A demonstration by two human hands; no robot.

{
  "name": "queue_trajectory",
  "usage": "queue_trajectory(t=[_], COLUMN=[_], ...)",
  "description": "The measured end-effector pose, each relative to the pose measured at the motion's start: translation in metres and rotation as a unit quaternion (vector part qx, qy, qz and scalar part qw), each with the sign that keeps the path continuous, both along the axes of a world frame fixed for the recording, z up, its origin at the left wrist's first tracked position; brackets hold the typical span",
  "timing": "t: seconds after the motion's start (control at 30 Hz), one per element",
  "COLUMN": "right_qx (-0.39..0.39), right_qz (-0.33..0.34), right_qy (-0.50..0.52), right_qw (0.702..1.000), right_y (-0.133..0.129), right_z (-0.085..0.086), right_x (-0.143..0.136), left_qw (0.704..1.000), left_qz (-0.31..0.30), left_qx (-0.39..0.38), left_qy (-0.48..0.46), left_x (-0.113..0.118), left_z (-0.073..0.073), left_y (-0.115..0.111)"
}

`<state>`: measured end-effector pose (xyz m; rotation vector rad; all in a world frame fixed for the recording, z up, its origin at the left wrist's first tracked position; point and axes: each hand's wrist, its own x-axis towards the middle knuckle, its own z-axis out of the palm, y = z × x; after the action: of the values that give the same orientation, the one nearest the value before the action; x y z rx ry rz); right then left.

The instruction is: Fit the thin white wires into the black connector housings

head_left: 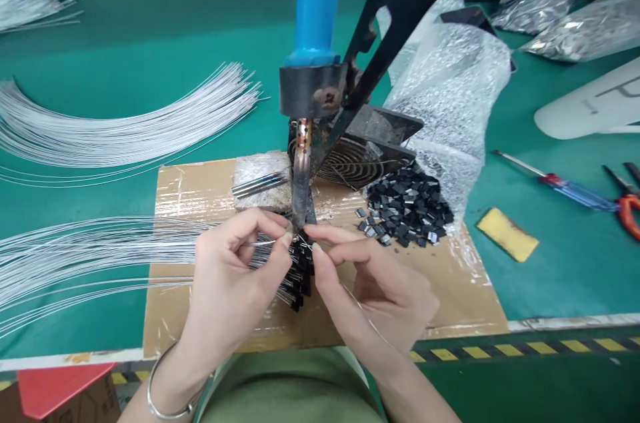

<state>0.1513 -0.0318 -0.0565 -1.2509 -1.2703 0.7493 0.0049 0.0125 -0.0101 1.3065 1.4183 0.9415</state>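
Note:
A blue-handled soldering iron (314, 20) hangs tip-down in a black clamp (307, 91), its hot end between my hands. My left hand (240, 290) is closed in a pinch just left of the tip, on a thin white wire. My right hand (380, 283) pinches a thin silvery solder wire (367, 320), which trails across the palm toward the wrist. Both sets of fingertips nearly meet at the tip, and the exact joint there is too small to make out. Under my hands lies a bundle of white wires (100, 246) with black connectors (299, 276) at their ends.
Cardboard (190, 193) covers the front of the green table. Behind the iron sits a round-grilled fan (350, 160), beside a heap of small black parts (410, 206). More white wires (130, 133) lie left; a yellow sponge (507, 234), screwdriver (560, 186) and bubble wrap (450, 90) lie right.

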Motion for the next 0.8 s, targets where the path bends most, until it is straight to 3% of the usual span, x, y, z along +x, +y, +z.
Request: queue_trajectory(t=[0.8], right_qx=[0.01], right_qz=[-0.006], right_qy=[0.007], right_qw=[1.0], right_y=[0.0002], right_z=[0.0005], right_x=[-0.0021], left_qw=[1.0], left_qz=[-0.006], left_qx=[0.005], left_qy=[-0.006], left_x=[0.0003], left_z=[-0.0001], left_y=[-0.0008])
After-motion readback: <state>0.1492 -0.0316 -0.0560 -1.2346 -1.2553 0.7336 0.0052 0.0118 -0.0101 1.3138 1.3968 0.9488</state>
